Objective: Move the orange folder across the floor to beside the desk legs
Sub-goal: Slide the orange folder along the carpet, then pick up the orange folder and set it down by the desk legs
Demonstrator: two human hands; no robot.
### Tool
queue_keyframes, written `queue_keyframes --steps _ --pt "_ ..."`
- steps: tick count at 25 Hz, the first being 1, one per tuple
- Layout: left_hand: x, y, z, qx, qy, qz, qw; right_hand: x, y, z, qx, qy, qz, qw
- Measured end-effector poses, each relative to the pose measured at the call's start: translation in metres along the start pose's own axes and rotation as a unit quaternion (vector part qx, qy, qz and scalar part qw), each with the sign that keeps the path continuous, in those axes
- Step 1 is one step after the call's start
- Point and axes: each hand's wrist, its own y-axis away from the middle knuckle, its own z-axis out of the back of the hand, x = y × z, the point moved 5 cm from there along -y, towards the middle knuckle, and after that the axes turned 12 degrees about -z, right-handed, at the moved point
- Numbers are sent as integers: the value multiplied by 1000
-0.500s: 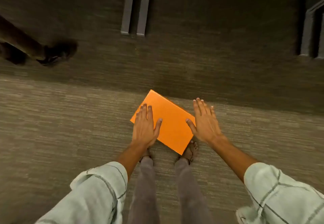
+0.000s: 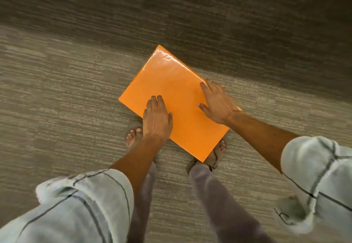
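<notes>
The orange folder (image 2: 171, 83) lies tilted on the carpet, one corner pointing away from me and its near corner over my right foot. My left hand (image 2: 157, 118) rests palm down on the folder's near left edge, fingers together. My right hand (image 2: 219, 103) presses on the right edge, with the thumb on the cover and the fingers reaching over the side. The desk legs are out of view.
Grey-brown striped carpet (image 2: 66, 90) spreads all around, with a darker shadowed band (image 2: 190, 14) beyond the folder. My feet in sandals (image 2: 134, 136) stand just behind the folder, the right one (image 2: 219, 150) partly under its corner.
The view has dropped closer to the floor, so the desk legs and the other person's foot have left the frame. Both hands have come down onto the folder.
</notes>
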Motion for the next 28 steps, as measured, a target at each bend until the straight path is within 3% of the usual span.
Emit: queue_keyframes --steps 5,8,10,13,15,21,28 --pt "22 20 -50 -48 99 196 974 -7 -37 -35 29 -41 -38 998" --pt "27 22 -70 -61 179 247 950 -13 -44 -42 35 -83 -51 995" --pt "31 19 -82 -96 281 278 913 -19 -50 -44 49 -113 -50 991" --pt "29 13 -95 -155 452 294 828 -32 -61 -47 107 -164 -63 979" --pt "26 12 -97 -182 492 294 799 -39 -66 -46 133 -179 -86 971" --pt "37 13 -62 -158 472 266 826 -43 -51 -31 158 -229 -121 953" --pt "56 -45 68 -134 442 138 876 -24 -31 36 105 -408 -185 888"
